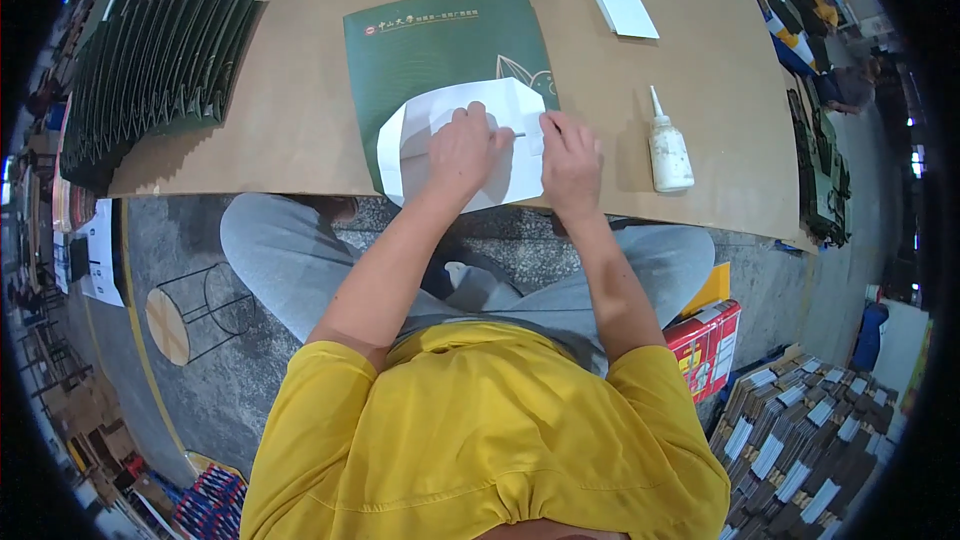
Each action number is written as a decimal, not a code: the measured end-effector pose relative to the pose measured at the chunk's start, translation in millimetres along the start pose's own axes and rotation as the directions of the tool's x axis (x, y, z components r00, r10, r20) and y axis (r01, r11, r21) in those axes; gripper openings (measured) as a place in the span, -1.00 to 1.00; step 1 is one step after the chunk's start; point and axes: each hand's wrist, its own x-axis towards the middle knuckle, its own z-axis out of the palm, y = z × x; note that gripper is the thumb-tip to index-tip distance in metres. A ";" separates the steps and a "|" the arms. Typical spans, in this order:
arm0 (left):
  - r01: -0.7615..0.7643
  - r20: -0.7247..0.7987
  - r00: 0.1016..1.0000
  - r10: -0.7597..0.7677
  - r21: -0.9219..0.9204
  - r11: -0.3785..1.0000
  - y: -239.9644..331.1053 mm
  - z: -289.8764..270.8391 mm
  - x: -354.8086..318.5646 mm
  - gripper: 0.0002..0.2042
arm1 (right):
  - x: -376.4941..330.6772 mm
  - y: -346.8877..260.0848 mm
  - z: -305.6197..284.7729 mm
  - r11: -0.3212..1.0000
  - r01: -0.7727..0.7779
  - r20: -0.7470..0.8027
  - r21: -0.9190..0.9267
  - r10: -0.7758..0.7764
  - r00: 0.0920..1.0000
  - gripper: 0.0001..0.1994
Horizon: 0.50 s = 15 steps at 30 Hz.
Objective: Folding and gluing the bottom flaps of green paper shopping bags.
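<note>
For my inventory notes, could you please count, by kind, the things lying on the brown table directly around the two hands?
Flat dark green printed paper sheet under the hands: 1
White folded paper piece, touched by left hand and right hand: 1
White plastic glue bottle with pointed nozzle: 1
Thin stick at the left fingers: 1
Total: 4

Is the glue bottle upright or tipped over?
Upright. The white glue bottle stands on its base on the brown table, nozzle pointing up, just right of the right hand. Cap state: cannot tell.
</note>
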 end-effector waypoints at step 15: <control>0.013 0.050 0.999 -0.016 0.063 0.998 1.4 -1.8 2.8 -0.54 | 10.4 -17.5 11.2 0.944 0.078 0.331 -0.320 0.034 0.943 -0.63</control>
